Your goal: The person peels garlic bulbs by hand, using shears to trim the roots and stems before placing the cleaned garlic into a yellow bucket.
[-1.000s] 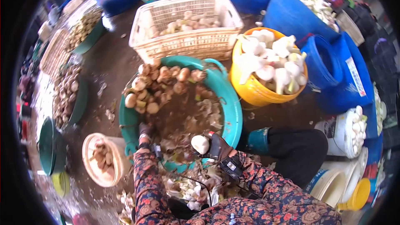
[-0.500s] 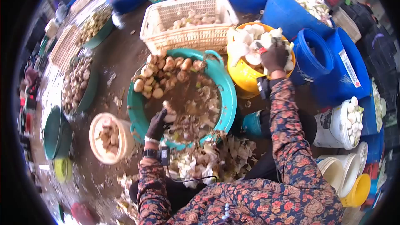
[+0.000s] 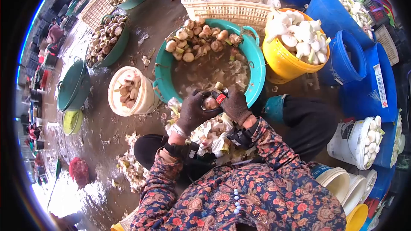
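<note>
Both gloved hands meet over the near rim of a green tub (image 3: 259, 70). My left hand (image 3: 193, 112) is closed around a garlic bulb (image 3: 209, 103), its pale side showing between the gloves. Against the bulb's other side, my right hand (image 3: 236, 105) has its fingers bent in, with a red piece (image 3: 220, 98) at its fingers; I cannot tell whether that is a band or part of a small tool. Inside the tub, unpeeled garlic bulbs (image 3: 188, 42) are heaped along the far side, with loose skins to the right. A pile of peeled skins (image 3: 212, 137) lies below my hands.
A yellow bucket (image 3: 274, 60) heaped with white garlic stands right of the tub, and a cream crate (image 3: 227, 10) behind it. To the left is a white bucket (image 3: 117, 107) with pale pieces inside. Blue barrels (image 3: 321, 6) and a white garlic-filled bucket (image 3: 342, 143) line the right.
My right hand has left the garlic in the yellow bucket and come to the bulb in my left hand. My left hand has drawn closer to my body. The view has shifted.
</note>
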Action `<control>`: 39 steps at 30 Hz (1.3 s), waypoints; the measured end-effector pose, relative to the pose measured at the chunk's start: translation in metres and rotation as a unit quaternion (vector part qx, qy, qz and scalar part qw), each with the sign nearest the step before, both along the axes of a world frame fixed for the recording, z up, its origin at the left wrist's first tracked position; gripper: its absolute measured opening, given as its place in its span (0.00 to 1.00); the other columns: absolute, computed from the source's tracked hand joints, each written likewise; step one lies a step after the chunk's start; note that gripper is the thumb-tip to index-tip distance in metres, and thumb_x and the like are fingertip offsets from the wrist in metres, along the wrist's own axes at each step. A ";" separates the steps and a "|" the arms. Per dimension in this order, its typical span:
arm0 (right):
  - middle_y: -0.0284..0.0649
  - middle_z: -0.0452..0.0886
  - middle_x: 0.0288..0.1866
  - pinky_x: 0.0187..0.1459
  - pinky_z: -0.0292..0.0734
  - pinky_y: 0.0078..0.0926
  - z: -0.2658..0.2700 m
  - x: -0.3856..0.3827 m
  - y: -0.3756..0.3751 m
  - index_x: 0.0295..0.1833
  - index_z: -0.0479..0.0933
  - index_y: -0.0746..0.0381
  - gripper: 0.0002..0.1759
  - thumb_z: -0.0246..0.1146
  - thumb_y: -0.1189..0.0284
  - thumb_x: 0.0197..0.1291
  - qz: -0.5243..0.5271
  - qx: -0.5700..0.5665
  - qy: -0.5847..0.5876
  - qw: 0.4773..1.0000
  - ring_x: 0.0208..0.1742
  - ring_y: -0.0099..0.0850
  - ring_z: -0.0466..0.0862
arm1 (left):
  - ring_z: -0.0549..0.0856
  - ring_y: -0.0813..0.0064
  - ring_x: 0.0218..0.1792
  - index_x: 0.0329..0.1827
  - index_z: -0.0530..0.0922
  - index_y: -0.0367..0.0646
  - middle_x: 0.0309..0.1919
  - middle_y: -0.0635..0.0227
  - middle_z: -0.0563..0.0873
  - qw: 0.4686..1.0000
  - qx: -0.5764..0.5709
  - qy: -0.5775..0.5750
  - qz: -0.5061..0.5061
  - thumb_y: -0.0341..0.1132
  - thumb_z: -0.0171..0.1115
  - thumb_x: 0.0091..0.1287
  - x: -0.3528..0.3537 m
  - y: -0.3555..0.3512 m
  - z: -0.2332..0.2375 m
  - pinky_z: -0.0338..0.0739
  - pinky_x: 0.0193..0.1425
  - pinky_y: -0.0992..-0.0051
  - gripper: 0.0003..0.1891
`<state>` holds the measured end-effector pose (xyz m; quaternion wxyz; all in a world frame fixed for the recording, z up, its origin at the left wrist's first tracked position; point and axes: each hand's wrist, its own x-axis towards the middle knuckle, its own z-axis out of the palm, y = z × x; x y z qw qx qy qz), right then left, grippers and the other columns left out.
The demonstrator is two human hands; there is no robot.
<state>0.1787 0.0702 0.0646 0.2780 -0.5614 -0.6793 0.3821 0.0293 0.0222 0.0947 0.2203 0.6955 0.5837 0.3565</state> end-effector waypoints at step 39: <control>0.48 0.78 0.45 0.51 0.73 0.31 -0.047 -0.008 -0.010 0.46 0.76 0.64 0.15 0.62 0.67 0.55 0.094 -0.006 0.244 0.965 0.48 0.37 0.79 | 0.78 0.83 0.34 0.44 0.77 0.33 0.34 0.69 0.83 0.840 -0.257 -0.460 0.128 0.32 0.56 0.66 -0.027 -0.025 -0.046 0.72 0.40 0.81 0.10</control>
